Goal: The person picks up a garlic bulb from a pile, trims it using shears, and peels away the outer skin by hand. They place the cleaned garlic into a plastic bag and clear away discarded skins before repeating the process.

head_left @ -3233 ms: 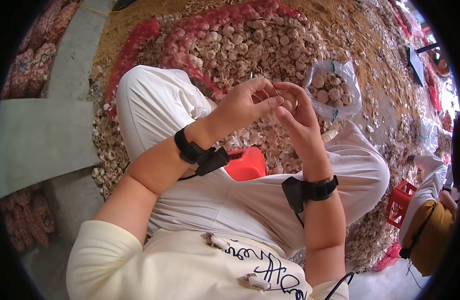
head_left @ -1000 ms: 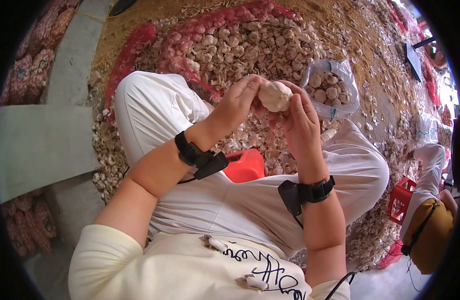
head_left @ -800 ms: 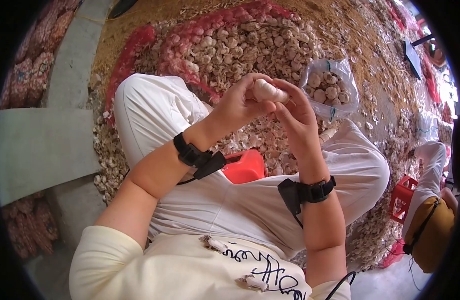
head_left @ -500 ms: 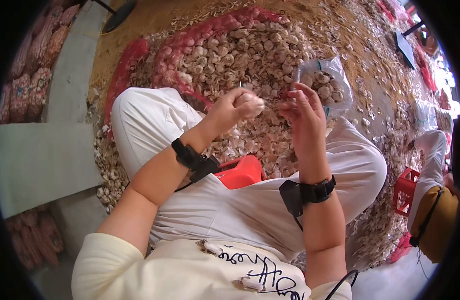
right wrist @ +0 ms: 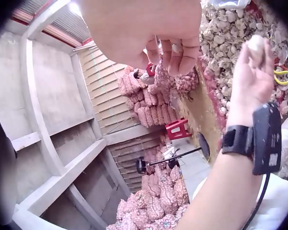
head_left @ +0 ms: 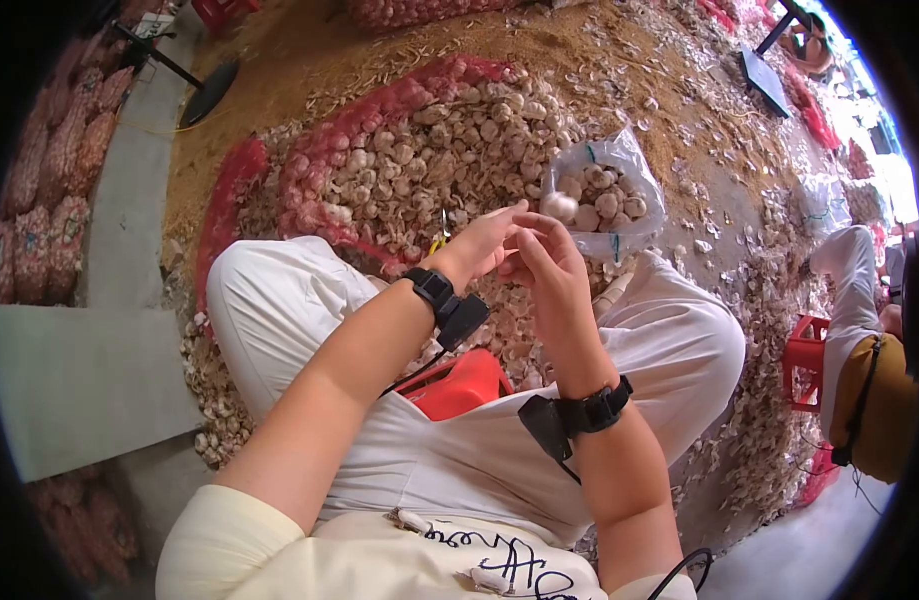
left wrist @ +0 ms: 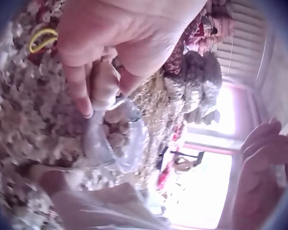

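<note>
In the head view my left hand reaches toward the clear plastic bag, its fingers extended. A pale garlic bulb appears just past its fingertips, at the bag's near rim. From the left wrist, this bulb shows between the straight fingers and the thumb, the bag beyond it. The right wrist view has it at the left fingertips. My right hand is beside the left with loosely bent fingers, no bulb in it. Several garlic bulbs lie in the bag.
A heap of garlic spills from a red mesh sack. Yellow-handled scissors lie on the heap. A red plastic container sits between my legs. Another person sits at right by a red stool.
Both hands turned a garlic bulb together; then the left hand took it alone and drew away. Now the left hand stretches across to the bag. The head view has tilted up.
</note>
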A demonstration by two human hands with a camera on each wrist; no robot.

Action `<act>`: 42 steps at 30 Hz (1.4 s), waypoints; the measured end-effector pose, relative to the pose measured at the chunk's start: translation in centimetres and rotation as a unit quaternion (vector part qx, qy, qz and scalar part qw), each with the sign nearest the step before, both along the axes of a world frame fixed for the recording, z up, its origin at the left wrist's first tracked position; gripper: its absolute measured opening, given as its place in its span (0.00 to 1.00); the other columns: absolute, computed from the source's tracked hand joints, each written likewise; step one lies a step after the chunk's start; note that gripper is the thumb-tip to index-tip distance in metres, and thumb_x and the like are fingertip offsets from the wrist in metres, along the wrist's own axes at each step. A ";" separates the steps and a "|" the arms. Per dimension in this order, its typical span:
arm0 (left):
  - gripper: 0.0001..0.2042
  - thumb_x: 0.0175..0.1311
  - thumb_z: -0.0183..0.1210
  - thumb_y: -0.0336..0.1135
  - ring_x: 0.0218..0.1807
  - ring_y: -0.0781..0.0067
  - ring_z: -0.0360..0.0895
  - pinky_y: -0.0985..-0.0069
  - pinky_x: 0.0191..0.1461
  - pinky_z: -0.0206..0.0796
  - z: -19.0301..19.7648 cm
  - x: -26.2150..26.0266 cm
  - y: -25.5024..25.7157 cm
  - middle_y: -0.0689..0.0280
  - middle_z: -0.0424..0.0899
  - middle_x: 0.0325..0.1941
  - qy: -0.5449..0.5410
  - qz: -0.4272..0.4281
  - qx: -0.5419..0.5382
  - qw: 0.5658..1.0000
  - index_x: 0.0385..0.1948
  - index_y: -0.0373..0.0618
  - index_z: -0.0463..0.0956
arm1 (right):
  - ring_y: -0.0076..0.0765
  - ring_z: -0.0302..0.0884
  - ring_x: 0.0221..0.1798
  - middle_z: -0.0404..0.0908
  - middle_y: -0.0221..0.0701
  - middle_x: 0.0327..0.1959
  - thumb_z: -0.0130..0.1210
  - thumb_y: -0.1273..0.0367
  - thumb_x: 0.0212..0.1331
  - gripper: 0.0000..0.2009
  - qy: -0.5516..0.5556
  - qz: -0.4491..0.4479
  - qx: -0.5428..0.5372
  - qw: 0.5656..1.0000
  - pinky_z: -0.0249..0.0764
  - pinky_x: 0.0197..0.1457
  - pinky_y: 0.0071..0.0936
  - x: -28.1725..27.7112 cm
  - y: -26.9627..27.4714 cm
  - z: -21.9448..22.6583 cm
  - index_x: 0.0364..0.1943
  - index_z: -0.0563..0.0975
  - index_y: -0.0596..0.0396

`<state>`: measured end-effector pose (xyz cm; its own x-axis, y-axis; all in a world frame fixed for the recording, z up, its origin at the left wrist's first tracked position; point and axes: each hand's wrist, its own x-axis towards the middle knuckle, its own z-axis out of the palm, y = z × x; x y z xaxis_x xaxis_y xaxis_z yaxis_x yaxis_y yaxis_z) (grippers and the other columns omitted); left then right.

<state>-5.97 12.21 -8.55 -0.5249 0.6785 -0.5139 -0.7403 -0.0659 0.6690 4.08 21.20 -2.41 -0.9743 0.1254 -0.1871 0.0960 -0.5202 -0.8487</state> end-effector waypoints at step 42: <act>0.08 0.50 0.56 0.25 0.37 0.48 0.81 0.60 0.40 0.73 -13.9 -8.5 -14.1 0.49 0.83 0.35 0.431 -0.411 -0.577 0.558 0.30 0.36 0.82 | 0.17 0.70 0.39 0.73 0.26 0.39 0.49 0.74 0.64 0.11 -0.134 0.083 0.093 0.983 0.70 0.43 0.17 -1.8 0.1 -0.7 0.49 0.71 0.59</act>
<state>-14.45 -1.92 -22.47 -0.6697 0.3507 -0.6547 0.4281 0.9026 0.0456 2.26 21.33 -3.11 -0.9034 0.0257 -0.4280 0.3987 -0.3167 -0.8606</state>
